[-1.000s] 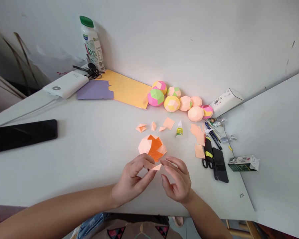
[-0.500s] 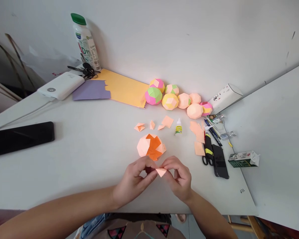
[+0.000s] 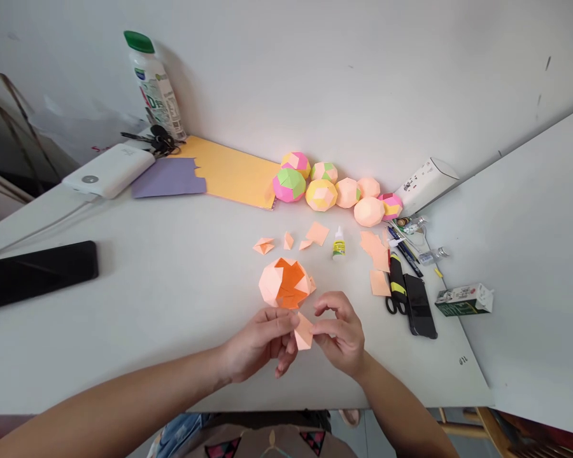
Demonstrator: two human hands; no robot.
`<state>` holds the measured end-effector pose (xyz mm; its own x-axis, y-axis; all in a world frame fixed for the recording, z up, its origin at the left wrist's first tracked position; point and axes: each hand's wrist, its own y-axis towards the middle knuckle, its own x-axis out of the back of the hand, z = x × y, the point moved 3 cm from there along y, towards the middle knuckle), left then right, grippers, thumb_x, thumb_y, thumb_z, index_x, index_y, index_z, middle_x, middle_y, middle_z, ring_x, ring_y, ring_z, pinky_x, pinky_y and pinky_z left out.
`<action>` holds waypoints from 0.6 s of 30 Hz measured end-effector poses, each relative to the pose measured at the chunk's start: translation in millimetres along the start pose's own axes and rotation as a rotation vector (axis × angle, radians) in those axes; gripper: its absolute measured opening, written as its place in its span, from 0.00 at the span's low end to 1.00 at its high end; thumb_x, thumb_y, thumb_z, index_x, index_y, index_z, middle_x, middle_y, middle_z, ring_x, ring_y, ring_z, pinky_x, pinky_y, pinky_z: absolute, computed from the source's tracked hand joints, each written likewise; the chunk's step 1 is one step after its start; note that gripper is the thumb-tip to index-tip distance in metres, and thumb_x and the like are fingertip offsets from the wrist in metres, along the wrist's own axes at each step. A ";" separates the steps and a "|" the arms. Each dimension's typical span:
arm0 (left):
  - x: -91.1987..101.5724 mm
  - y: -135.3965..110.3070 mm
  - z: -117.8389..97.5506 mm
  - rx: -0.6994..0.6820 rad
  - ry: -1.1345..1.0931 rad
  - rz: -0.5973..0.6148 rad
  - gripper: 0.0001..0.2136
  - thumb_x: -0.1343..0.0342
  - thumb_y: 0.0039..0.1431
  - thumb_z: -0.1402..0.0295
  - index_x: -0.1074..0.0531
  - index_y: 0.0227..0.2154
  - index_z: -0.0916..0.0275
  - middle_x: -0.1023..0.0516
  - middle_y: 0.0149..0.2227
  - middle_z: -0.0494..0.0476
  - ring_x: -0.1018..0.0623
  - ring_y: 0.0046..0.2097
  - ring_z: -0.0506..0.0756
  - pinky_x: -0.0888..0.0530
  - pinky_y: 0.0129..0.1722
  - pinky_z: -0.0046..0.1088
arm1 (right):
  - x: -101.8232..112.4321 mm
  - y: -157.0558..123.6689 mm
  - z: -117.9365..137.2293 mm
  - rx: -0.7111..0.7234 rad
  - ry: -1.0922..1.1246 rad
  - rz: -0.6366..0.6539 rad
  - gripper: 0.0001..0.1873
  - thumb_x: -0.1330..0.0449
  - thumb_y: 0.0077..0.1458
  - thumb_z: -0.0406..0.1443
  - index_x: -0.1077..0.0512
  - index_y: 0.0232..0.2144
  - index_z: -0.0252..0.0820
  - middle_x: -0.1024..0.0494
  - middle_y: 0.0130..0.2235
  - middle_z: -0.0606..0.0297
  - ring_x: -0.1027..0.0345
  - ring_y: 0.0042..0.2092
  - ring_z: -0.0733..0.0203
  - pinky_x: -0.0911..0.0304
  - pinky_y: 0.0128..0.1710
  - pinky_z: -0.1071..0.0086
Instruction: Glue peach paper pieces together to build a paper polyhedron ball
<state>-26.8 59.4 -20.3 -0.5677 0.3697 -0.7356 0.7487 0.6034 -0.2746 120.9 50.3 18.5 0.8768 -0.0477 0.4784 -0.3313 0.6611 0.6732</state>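
A: Peach paper piece [image 3: 304, 332]?
B: Near centre, off the table [image 3: 172, 305], pinched between left hand [image 3: 262, 340] and right hand [image 3: 341, 334], probably to keep the fold flat.
A: Around it?
B: Half-built paper ball [image 3: 286, 284] just beyond, glue bottle [image 3: 339, 243] farther right.

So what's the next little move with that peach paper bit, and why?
Probably carry the folded peach piece forward to the unfinished ball. The left hand and right hand pinch it together just in front of that ball, which shows an orange patch among peach faces, so fitting it there seems likely.
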 end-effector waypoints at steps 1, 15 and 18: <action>-0.9 0.4 1.0 0.036 -0.033 0.007 0.18 0.38 0.50 0.56 0.33 0.17 0.65 0.36 0.13 0.47 0.37 0.14 0.46 0.39 0.13 0.22 | 0.7 0.3 -0.7 0.005 0.015 0.013 0.07 0.45 0.59 0.30 0.30 0.35 0.48 0.32 0.40 0.60 0.33 0.41 0.57 0.30 0.31 0.64; 7.9 -7.3 -44.1 -0.229 -0.019 -0.090 0.19 0.39 0.53 0.56 0.38 0.19 0.62 0.35 0.15 0.46 0.38 0.17 0.46 0.41 0.19 0.23 | 26.1 34.4 -150.6 -0.727 -0.500 -0.258 0.20 0.39 0.45 0.38 0.33 0.41 0.35 0.28 0.44 0.45 0.38 0.51 0.40 0.41 0.49 0.46; 11.0 -6.9 -56.0 -0.295 -0.026 -0.124 0.18 0.40 0.54 0.57 0.36 0.20 0.63 0.36 0.16 0.46 0.37 0.19 0.46 0.40 0.22 0.23 | 30.0 39.0 -148.7 -0.734 -0.436 -0.287 0.19 0.43 0.49 0.40 0.34 0.43 0.36 0.27 0.44 0.47 0.36 0.50 0.43 0.40 0.49 0.48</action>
<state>-57.4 98.9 8.1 -0.6367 0.2645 -0.7243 0.5405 0.8230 -0.1746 186.1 186.0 -24.7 0.6323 -0.4657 0.6191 0.3168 0.8847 0.3419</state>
